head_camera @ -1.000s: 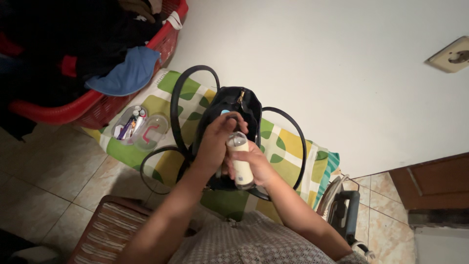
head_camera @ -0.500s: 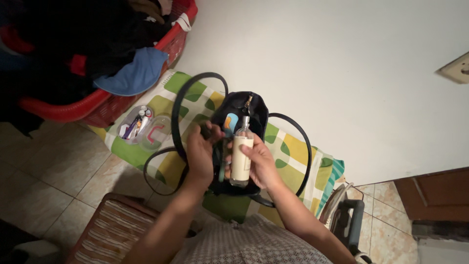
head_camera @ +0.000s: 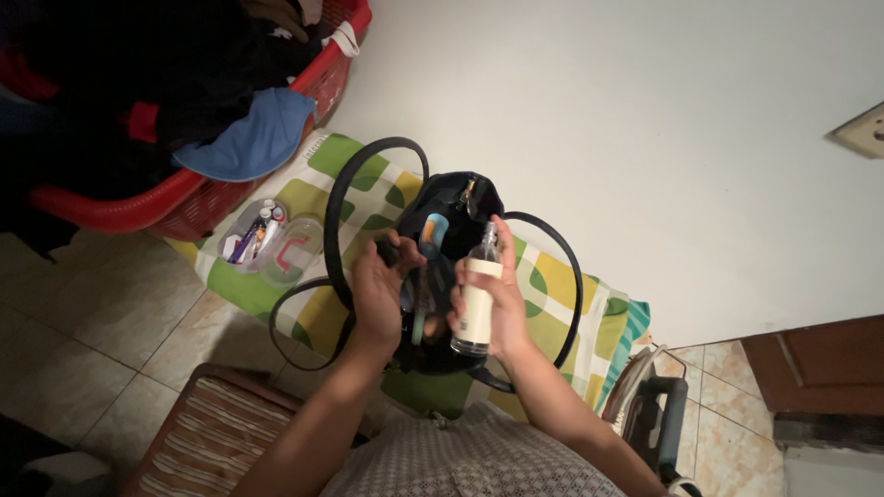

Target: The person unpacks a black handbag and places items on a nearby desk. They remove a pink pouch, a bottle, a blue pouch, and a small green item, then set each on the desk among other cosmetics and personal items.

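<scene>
A black handbag [head_camera: 458,201] with long looping straps stands open on a green, yellow and white patterned cloth [head_camera: 543,276]. My right hand [head_camera: 502,304] grips a clear spray bottle [head_camera: 477,294] with a cream label, uncapped, tilted over the bag's right side. My left hand [head_camera: 378,290] is closed around a small dark cap at the bag's left edge. A blue item shows inside the bag's mouth.
A red laundry basket [head_camera: 101,207] full of dark clothes stands at the upper left. A clear open container [head_camera: 262,241] of small items lies on the cloth. A striped stool [head_camera: 207,433] is at the bottom left, an iron [head_camera: 649,405] at the right, a white wall behind.
The bottle's cap has come off into my left hand, which moved left. My right hand shifted the bottle slightly right and tilted it.
</scene>
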